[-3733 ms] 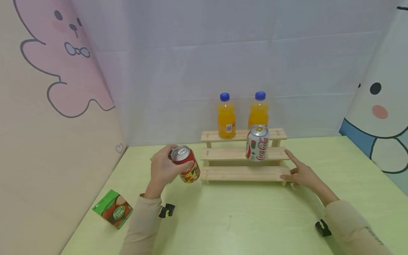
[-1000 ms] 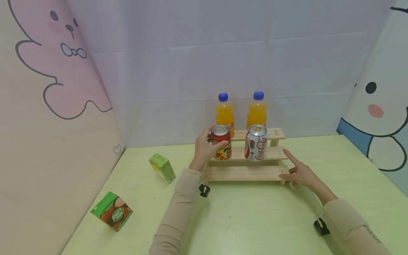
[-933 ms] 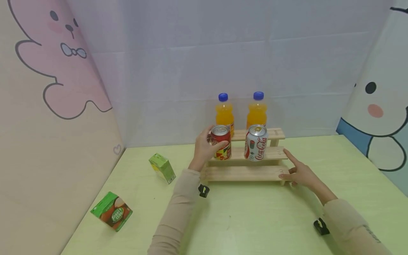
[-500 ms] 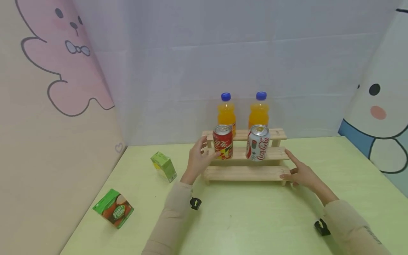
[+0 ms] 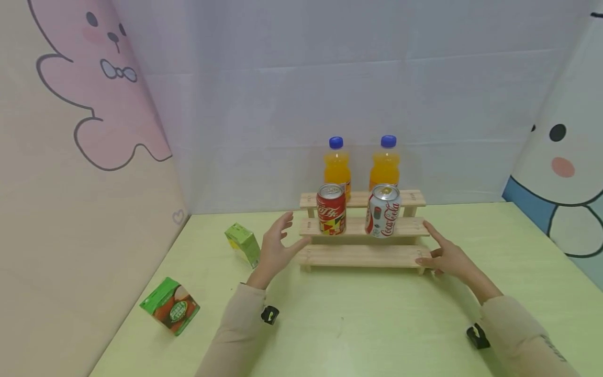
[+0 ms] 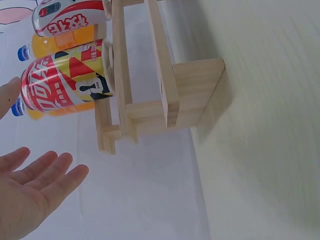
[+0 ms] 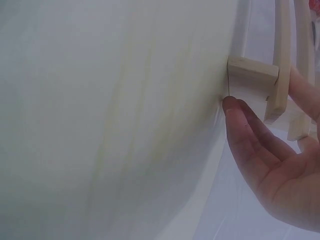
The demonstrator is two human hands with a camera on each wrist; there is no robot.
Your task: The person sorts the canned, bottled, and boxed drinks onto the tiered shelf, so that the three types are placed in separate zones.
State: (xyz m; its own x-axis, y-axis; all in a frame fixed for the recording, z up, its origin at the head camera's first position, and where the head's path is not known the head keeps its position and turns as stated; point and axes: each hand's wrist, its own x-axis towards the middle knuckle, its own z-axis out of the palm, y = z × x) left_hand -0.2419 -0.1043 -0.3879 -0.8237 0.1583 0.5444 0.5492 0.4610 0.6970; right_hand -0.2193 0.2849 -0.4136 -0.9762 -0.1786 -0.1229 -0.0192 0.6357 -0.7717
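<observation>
A red cola can (image 5: 332, 209) stands upright on the middle tier of a three-tier wooden display rack (image 5: 363, 256). My left hand (image 5: 278, 248) is apart from the can, to its left, fingers spread and holding nothing; the left wrist view shows the gap between hand (image 6: 35, 190) and can (image 6: 67, 77). Beside the red can stands a white Coca-Cola can (image 5: 383, 212). My right hand (image 5: 449, 259) holds the rack's right end, index finger reaching to the middle tier and thumb on the bottom tier. In the right wrist view, fingertips (image 7: 234, 107) touch near the rack's leg.
Two orange drink bottles (image 5: 337, 165) with blue caps stand on the top tier, behind the cans. A light-green drink carton (image 5: 244, 245) and a green-and-brown carton (image 5: 173, 309) are on the pale-green table (image 5: 377, 324) to the left. A white curtain hangs behind.
My left hand carried the red can from the left onto the middle tier, let go of it and drew back to the left. My right hand has stayed at the rack's end.
</observation>
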